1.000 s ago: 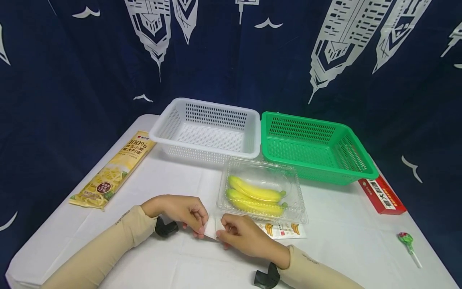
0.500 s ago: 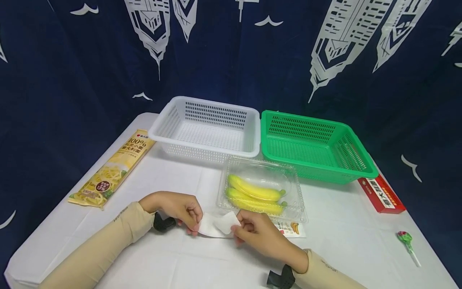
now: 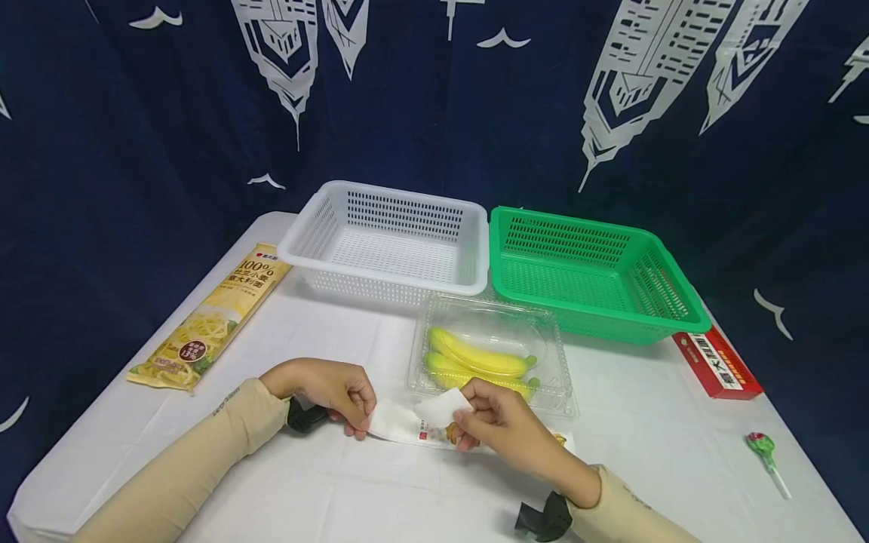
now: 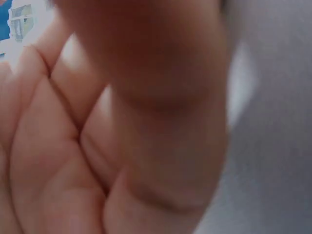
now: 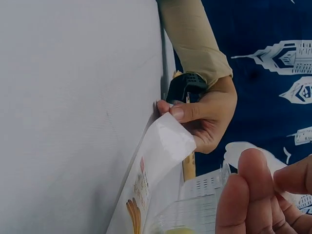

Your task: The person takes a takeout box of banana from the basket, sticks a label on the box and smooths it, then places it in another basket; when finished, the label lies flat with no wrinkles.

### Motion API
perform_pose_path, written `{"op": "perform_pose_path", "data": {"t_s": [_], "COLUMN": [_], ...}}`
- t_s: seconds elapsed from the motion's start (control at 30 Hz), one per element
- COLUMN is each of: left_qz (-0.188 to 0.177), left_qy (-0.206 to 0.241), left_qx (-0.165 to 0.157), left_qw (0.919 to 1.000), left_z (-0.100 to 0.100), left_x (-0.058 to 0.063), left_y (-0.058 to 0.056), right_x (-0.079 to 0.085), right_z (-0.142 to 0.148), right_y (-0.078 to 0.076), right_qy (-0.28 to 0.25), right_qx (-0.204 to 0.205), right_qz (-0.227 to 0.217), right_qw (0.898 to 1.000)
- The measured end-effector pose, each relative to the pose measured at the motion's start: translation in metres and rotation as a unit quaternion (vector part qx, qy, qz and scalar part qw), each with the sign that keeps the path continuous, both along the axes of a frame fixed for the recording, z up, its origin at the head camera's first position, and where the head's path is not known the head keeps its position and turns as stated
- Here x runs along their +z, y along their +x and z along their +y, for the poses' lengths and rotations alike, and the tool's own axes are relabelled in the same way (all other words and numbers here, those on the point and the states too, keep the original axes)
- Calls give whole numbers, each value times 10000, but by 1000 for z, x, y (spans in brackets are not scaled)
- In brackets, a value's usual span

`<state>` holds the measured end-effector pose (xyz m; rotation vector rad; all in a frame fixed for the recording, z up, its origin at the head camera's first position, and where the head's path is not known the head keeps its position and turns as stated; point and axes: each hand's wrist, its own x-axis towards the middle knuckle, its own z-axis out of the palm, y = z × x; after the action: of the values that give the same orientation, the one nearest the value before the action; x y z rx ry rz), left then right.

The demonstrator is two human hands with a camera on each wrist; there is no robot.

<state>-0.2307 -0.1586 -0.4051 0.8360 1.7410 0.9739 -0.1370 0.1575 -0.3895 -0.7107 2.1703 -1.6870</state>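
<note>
A long white paper strip printed with small banana pictures lies in front of a clear plastic clamshell box. Yellow bananas show through its lid. My left hand pinches the strip's left end between thumb and fingers; the left wrist view is mostly blurred fingers. My right hand pinches a white paper piece above the strip and covers part of the print. Whether that piece is joined to the strip I cannot tell. In the right wrist view, printed bananas appear on the strip.
Behind the box stand a white basket and a green basket, side by side. A yellow pasta packet lies at the left, a red box at the right by the green basket. A lollipop lies near the right edge.
My right hand has moved right and slightly up with the white paper piece, away from the left hand. More of the strip's print shows between them. The left hand has shifted slightly left.
</note>
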Motion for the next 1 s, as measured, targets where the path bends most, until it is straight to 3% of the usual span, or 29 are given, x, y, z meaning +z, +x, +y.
{"op": "perform_pose_path", "data": {"t_s": [0.3,0.5,0.73,0.83,1.0], "left_qz": [661,1488,2024,2017,1749], "left_qy": [-339,-626,85,442,941], "left_qx": [373,1065,1978,2314,2603], "left_qw": [9965,9811,9591,9507,9449], "left_z": [-5,-7,4,12,27], "left_x": [9,18,18,13,9], "left_y": [0,0,-10,-15,-19], "right_x": [1,2,3,2,2], "right_z": [4,6,7,7,9], "right_y": [-3,-5,-9,-9,-11], "right_qy": [-184,-229,-400,-323,-266], "right_qx": [123,218,104,-13,-38], "right_qz": [337,516,796,1168,1486], "right_qw": [9992,9982,9960,9926,9885]}}
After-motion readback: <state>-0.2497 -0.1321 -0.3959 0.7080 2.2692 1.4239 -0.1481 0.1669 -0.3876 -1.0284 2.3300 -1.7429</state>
